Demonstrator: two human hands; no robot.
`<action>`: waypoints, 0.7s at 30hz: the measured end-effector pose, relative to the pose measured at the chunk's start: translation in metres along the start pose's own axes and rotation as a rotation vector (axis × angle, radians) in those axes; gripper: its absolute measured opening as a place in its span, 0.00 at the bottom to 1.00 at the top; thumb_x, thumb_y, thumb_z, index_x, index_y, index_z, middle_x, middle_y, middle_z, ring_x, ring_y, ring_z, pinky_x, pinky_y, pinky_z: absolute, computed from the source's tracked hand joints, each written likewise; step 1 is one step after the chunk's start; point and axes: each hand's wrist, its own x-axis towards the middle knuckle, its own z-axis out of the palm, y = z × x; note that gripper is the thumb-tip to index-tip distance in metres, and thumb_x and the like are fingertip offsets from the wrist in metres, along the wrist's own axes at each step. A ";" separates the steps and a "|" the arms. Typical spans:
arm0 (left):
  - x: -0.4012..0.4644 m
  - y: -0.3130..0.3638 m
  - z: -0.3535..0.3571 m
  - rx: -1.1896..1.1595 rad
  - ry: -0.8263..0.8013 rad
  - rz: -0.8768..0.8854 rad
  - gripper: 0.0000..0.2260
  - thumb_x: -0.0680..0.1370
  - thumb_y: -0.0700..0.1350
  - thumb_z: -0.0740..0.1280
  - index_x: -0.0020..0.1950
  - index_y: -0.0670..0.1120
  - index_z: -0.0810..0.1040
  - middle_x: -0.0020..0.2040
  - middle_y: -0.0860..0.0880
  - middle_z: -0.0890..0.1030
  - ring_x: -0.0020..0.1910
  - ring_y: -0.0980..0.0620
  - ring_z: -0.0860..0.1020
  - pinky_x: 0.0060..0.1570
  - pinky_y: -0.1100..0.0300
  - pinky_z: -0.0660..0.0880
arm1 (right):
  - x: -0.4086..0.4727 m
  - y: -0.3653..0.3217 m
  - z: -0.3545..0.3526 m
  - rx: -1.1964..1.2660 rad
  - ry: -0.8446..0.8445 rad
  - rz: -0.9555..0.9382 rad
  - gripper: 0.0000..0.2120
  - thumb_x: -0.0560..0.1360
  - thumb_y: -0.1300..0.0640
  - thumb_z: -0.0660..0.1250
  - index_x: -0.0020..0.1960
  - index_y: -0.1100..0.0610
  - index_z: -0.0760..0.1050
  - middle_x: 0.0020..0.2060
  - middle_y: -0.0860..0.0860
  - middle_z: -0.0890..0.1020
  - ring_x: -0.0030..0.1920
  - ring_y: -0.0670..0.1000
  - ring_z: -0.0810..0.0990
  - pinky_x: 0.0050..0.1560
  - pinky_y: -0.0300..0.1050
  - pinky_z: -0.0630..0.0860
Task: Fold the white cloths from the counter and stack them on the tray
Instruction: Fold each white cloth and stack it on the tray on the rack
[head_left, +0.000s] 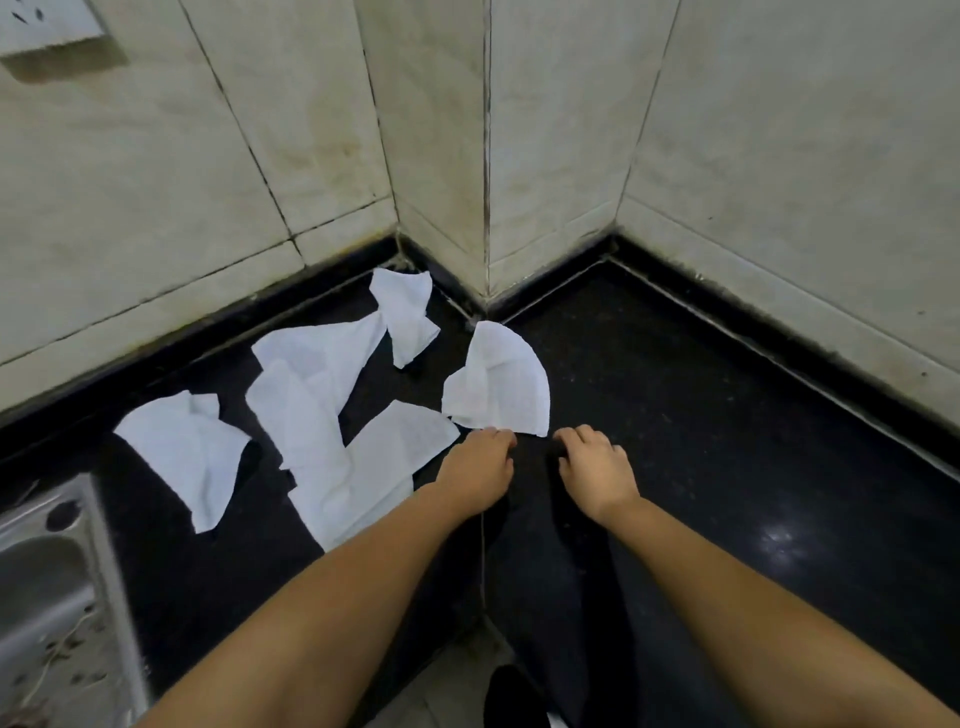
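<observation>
White cloths lie crumpled and scattered on the black counter — thin, limp and light by the look of them, so best taken by the corners and drawn flat before any fold. The nearest cloth sits by the wall corner. The left hand touches its near edge with curled fingers; the right hand hovers just beside, loosely curled, holding nothing. No tray in view.

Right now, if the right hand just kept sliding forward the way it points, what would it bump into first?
Probably the near right corner of the rounded white cloth. The right hand points up and slightly left, and that corner lies just ahead of its curled fingers. If it slips past, only black counter lies before the tiled wall.
</observation>
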 end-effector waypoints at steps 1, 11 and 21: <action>0.011 -0.001 0.000 0.009 0.005 0.002 0.13 0.79 0.43 0.58 0.63 0.43 0.72 0.58 0.44 0.74 0.59 0.44 0.73 0.57 0.48 0.72 | 0.011 0.000 0.002 0.004 -0.003 -0.012 0.18 0.80 0.56 0.56 0.69 0.52 0.65 0.64 0.52 0.71 0.64 0.54 0.70 0.63 0.50 0.66; 0.047 -0.007 0.020 0.153 0.077 0.061 0.16 0.79 0.50 0.60 0.65 0.48 0.72 0.64 0.48 0.71 0.63 0.48 0.69 0.62 0.55 0.65 | 0.047 0.000 0.008 0.100 0.104 -0.105 0.10 0.77 0.53 0.61 0.55 0.56 0.74 0.53 0.51 0.74 0.55 0.52 0.71 0.53 0.45 0.66; 0.021 0.010 -0.028 -0.085 0.438 0.263 0.10 0.74 0.49 0.66 0.42 0.45 0.84 0.48 0.47 0.80 0.49 0.44 0.76 0.49 0.55 0.65 | -0.017 0.005 -0.088 0.906 0.566 0.200 0.04 0.79 0.58 0.59 0.47 0.57 0.70 0.35 0.45 0.72 0.35 0.43 0.69 0.34 0.29 0.66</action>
